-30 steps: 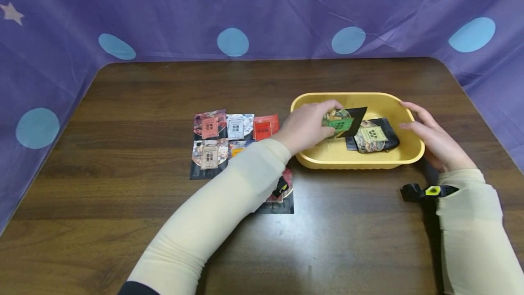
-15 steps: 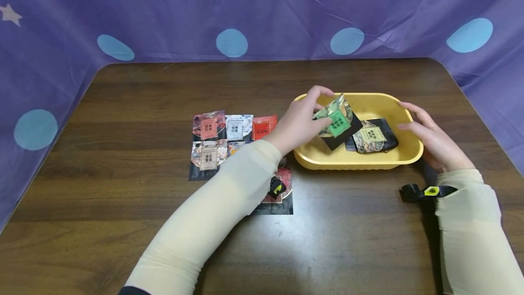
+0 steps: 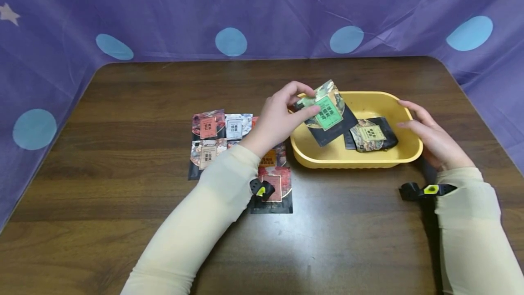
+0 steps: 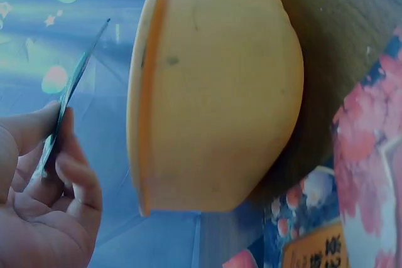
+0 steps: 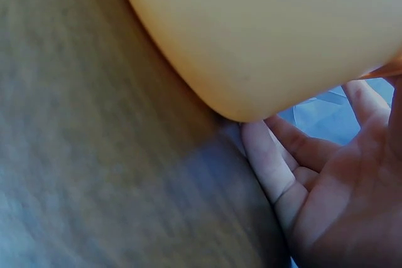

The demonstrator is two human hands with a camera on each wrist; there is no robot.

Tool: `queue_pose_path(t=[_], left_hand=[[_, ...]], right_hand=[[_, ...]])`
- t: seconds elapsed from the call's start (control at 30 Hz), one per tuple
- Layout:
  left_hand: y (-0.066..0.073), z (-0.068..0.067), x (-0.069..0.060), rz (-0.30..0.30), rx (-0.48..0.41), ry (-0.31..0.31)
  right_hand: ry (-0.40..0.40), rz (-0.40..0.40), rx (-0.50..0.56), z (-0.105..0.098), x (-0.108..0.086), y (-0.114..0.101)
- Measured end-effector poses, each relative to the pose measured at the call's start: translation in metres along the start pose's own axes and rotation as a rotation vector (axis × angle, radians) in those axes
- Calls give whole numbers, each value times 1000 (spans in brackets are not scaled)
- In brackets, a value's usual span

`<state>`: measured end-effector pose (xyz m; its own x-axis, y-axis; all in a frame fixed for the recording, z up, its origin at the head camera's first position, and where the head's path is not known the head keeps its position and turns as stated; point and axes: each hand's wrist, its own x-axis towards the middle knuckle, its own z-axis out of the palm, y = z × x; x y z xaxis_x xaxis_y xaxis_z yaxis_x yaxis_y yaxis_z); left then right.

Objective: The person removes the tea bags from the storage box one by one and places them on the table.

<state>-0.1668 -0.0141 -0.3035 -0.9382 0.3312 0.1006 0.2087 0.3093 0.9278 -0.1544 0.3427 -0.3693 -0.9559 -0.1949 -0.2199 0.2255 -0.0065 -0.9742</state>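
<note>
My left hand (image 3: 278,115) pinches a black tea packet (image 3: 329,114) with a green label between thumb and fingers. The packet is tilted above the left part of a yellow plastic basin (image 3: 356,165). Seen edge-on in the left wrist view, the same tea packet (image 4: 75,80) looks thin and flat. My right hand (image 3: 442,144) holds the basin's right end, thumb over the rim; in the right wrist view its fingers (image 5: 267,155) touch the outer wall low down. Inside the basin lies another dark tea packet (image 3: 370,135) with a pale yellow-green label.
Left of the basin, several tea packets lie in rows, among them a red-labelled packet (image 3: 208,126), a white packet (image 3: 235,127) and a nearer red packet (image 3: 282,201). My left forearm covers part of them. A purple curtain (image 3: 176,8) hangs behind the brown table (image 3: 135,104).
My left hand has moved left and up with the green-labelled tea packet, lifting it from inside the basin and turning its face toward the head camera. My right hand has stayed on the basin.
</note>
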Motion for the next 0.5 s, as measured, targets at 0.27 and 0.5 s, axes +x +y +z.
queue_pose_path(t=[0.27,0.5], left_hand=[[-4,-14,-9,2,-175,76],[-9,-24,-17,0,-119,89]], right_hand=[[-4,-8,8,0,0,1],[-7,-19,21,0,0,1]])
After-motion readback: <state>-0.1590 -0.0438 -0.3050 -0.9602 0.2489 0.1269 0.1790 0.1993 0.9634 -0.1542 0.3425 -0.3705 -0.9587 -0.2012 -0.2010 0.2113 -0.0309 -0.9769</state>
